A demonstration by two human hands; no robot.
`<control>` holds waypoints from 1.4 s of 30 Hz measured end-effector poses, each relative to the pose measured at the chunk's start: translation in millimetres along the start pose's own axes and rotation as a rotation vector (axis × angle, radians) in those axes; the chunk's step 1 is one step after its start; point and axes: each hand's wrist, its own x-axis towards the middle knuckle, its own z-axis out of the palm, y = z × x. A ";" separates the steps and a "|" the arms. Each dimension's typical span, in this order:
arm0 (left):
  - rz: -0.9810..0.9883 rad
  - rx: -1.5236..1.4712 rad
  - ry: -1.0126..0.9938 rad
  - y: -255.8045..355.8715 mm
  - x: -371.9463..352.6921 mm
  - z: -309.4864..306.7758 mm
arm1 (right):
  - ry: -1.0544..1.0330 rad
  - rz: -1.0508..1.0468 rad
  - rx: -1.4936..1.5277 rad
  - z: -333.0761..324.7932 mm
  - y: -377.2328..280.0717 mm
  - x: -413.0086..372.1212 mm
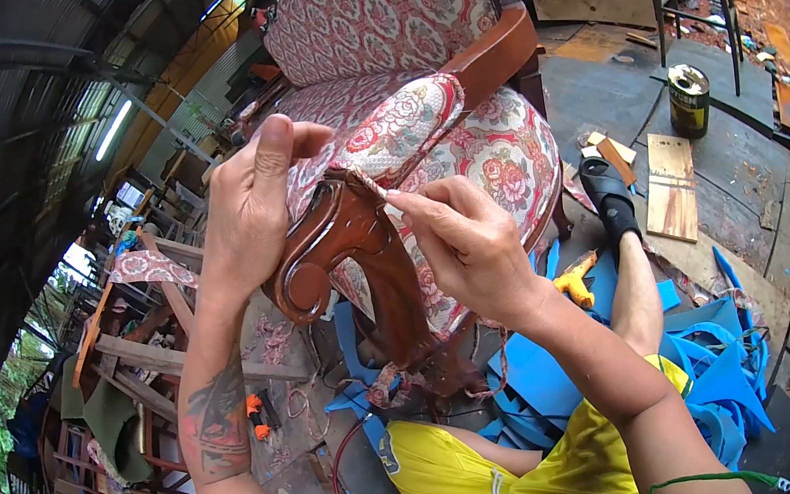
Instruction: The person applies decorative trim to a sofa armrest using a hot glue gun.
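Note:
A carved wooden armrest (334,245) with a floral padded top (408,124) stands in front of me, part of an upholstered sofa (383,16). My right hand (471,246) pinches a thin patterned trim cord (369,182) between thumb and fingers. The cord runs along the pad's lower edge where fabric meets wood. On the armrest's left side, my left hand (252,201) lies against the pad's front end, thumb raised and fingers stretched over the fabric. Its fingertips are partly hard to make out.
Blue foam scraps (713,354) and a yellow tool (577,282) lie on the floor to the right. A can (689,99) stands beside a wooden board (671,186). An orange-and-black tool (257,416) is at lower left, near stacked wooden frames (132,385). A red hose (337,467) curves nearby.

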 end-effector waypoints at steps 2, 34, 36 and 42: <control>0.065 0.006 0.149 -5.1 -2.4 3.0 | 0.015 -0.022 -0.004 0.9 1.3 -0.1; -0.038 0.131 -0.096 25.1 -5.0 5.4 | 0.099 -0.004 -0.034 9.4 -7.5 -8.4; -0.129 0.174 -0.072 31.0 -3.2 7.5 | 0.126 -0.007 -0.027 11.4 -11.1 -10.0; -0.021 0.255 0.046 30.0 -4.9 18.8 | 0.228 0.037 0.040 18.2 -19.8 -11.4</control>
